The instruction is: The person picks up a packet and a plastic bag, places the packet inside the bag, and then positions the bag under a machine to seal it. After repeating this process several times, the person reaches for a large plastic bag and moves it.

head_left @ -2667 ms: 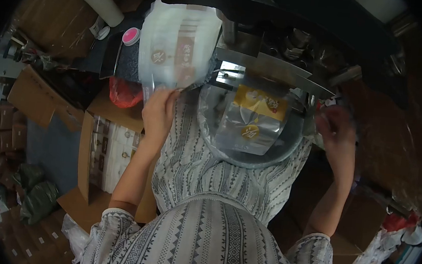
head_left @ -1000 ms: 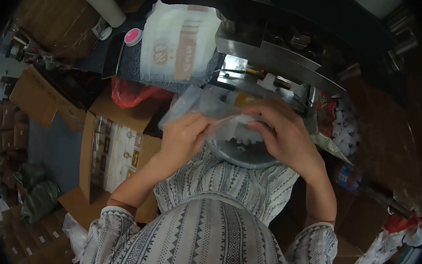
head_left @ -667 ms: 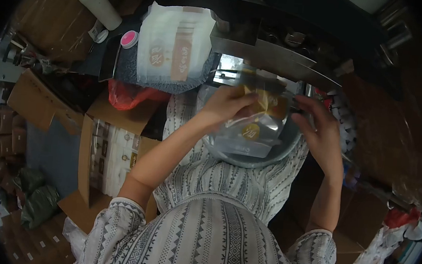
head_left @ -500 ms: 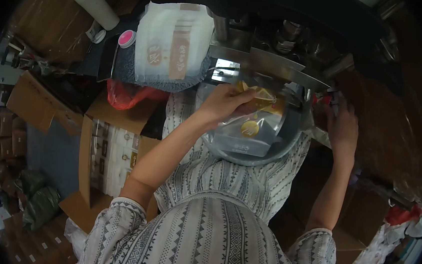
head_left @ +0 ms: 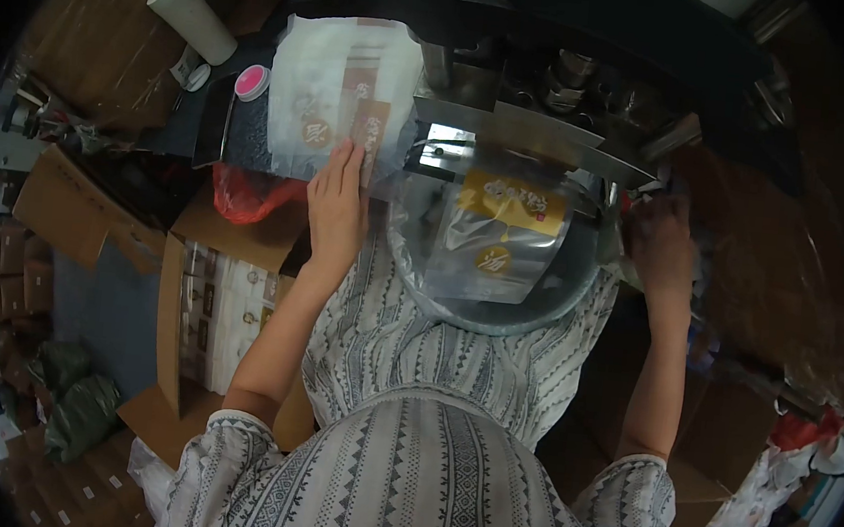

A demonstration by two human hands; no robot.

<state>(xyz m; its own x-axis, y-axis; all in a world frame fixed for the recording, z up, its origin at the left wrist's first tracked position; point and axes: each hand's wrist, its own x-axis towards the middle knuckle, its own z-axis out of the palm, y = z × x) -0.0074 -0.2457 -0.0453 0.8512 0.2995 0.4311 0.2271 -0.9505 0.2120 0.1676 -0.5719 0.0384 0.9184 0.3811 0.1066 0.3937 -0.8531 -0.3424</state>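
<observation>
My left hand (head_left: 338, 211) lies with its fingers stretched out on the lower edge of a stack of whitish plastic bags (head_left: 322, 84) printed with brown bands. Under the stack, a fluffy blue-grey cloth (head_left: 250, 140) shows at the left. A clear plastic bag with yellow print (head_left: 500, 235) rests over a grey round basin (head_left: 522, 324) in front of my lap, with neither hand on it. Off to the right of the basin, my right hand (head_left: 660, 246) is blurred beside some small red and pale items; its fingers are not clear.
Metal machine plates (head_left: 539, 133) stand behind the basin. A white cup-shaped tube (head_left: 193, 18) and a pink-topped jar (head_left: 252, 82) sit at the upper left. A red plastic bag (head_left: 247, 198) hangs over an open carton (head_left: 173, 317) of packed goods on the left.
My left hand has let go of the yellow-printed bag and moved left onto the stack. That bag now lies over the basin. My right hand has shifted slightly left.
</observation>
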